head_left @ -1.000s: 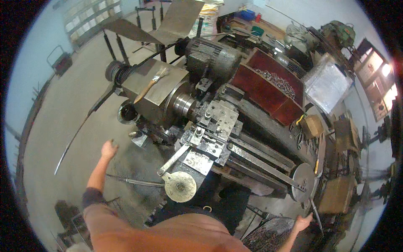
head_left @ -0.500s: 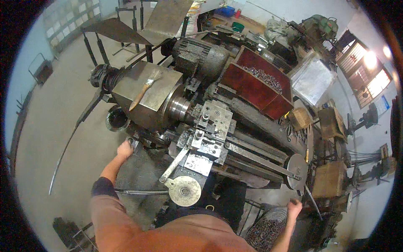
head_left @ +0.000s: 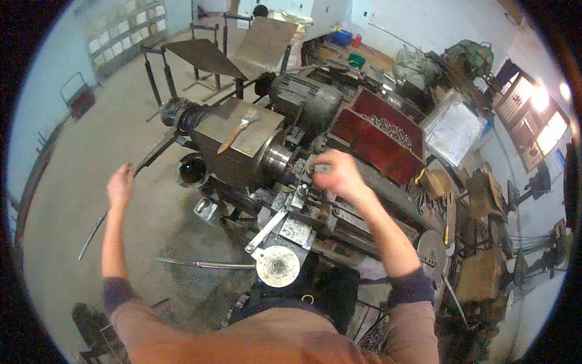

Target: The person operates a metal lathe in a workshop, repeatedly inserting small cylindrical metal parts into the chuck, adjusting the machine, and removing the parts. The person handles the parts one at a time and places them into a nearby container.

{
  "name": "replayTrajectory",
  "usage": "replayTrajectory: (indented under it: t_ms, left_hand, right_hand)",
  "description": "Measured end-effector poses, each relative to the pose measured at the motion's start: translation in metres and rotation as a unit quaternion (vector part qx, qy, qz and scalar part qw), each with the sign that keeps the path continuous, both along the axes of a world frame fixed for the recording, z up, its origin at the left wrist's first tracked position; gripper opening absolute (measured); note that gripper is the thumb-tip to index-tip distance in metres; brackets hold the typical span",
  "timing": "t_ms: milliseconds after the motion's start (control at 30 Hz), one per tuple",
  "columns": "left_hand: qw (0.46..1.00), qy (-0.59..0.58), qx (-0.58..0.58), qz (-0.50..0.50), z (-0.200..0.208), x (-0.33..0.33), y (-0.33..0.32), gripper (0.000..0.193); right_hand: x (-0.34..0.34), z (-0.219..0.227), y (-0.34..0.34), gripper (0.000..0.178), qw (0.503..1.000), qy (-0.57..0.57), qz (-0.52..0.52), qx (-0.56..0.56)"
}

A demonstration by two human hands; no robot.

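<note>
My left hand is closed around the long dark lever that slants down from the left end of a small metal lathe. Over the tool slide, just right of the shiny chuck, my right hand is curled with its fingers together. Whatever those fingers hold, if anything, is hidden or too small to name. Below that hand sits the greasy tool post. A flat handle and a round pale disc with a long rod lie nearer to me.
A wooden-handled brush rests on the headstock cover. Behind it stands a ribbed motor. A red tray of small metal parts is at the back right. Pliers-like tools and cardboard boxes line the right side. A round wheel ends the bed.
My left hand has left a spot by the lathe's front and gone left onto the long lever. My right hand has risen from beside the parts basket at lower right to the chuck area.
</note>
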State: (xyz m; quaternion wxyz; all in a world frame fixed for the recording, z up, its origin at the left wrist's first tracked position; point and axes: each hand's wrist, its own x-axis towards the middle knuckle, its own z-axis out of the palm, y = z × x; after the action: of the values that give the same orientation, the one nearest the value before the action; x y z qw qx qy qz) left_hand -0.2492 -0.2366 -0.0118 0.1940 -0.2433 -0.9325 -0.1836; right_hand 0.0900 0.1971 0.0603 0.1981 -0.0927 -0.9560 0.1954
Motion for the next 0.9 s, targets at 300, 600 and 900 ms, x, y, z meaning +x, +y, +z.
replayTrajectory:
  t_ms: [300, 600, 900]
  left_hand:
    - [0.972, -0.081, -0.046, 0.217, -0.051, 0.126, -0.086, 0.048]
    - [0.999, -0.016, 0.029, -0.036, 0.014, 0.165, 0.009, 0.032]
    - [0.448, -0.646, 0.441, -0.434, 0.041, 0.246, 0.246, 0.028]
  right_hand:
    - [-0.091, -0.032, -0.018, 0.033, 0.974, -0.213, -0.067, 0.039]
    - [-0.021, 0.001, -0.049, 0.025, 0.983, 0.113, 0.145, -0.024]
    - [0.036, -0.003, -0.082, 0.039, 0.961, 0.247, 0.124, 0.015]
